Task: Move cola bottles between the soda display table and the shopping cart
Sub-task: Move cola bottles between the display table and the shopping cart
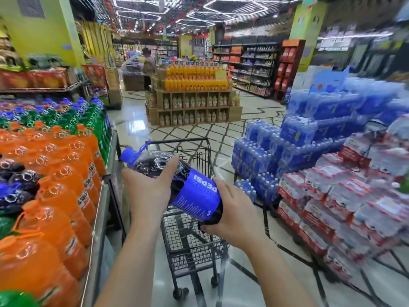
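While held: cola bottle (177, 185) lies tilted over shopping cart (188, 235), cap toward ten o'clock.
Left hand (148, 191): grasps shoulder, steadying.
Right hand (230, 216): cups base, bearing weight.

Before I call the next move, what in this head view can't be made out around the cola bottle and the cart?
- Shopping cart basket floor: hidden by the cola bottle and both hands; any bottles inside are unseen.
- Bottle base: covered by the right hand.
- Left hand fingers: behind the bottle.
- Soda display table: cut off at the left edge.
- Water packs: labels blurred.
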Tool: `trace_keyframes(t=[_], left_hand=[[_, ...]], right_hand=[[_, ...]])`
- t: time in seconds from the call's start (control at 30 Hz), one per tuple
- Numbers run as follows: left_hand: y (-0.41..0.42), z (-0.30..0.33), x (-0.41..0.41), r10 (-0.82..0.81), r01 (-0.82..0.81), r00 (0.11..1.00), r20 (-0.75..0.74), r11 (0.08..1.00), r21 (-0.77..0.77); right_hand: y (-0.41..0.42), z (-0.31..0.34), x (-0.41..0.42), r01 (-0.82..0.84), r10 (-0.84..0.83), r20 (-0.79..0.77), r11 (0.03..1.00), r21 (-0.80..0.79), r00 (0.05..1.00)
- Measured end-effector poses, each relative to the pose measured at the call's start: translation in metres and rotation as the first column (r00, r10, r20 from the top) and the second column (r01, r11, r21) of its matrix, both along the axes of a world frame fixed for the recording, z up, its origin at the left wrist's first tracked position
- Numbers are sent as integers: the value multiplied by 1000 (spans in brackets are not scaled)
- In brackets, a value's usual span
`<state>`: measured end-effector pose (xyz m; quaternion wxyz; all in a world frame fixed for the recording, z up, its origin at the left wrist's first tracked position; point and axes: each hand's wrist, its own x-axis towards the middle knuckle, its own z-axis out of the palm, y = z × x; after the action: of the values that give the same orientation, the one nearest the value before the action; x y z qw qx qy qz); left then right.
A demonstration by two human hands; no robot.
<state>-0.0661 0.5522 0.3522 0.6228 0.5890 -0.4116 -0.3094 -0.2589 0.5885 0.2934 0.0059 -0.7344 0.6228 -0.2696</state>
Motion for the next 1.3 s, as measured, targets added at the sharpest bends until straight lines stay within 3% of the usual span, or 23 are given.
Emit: trace_keyframes(t=[0.4,0.7,1.03,1.3], left_hand=[[153,15,22,233,-230,971,48,971,-60],[269,13,71,401,-399,912,89,916,-41],[370,28,156,558,-553,825,83,829,-82],[455,28,272,665,-654,739,107,747,-121]], right_hand=[[101,5,22,-237,237,10,971,-17,971],[173,9,72,-475,476,10,879,-50,880],[222,22,178,-663,666,-6,741,-104,746],[267,11,323,-750,769,16,629,-203,640]])
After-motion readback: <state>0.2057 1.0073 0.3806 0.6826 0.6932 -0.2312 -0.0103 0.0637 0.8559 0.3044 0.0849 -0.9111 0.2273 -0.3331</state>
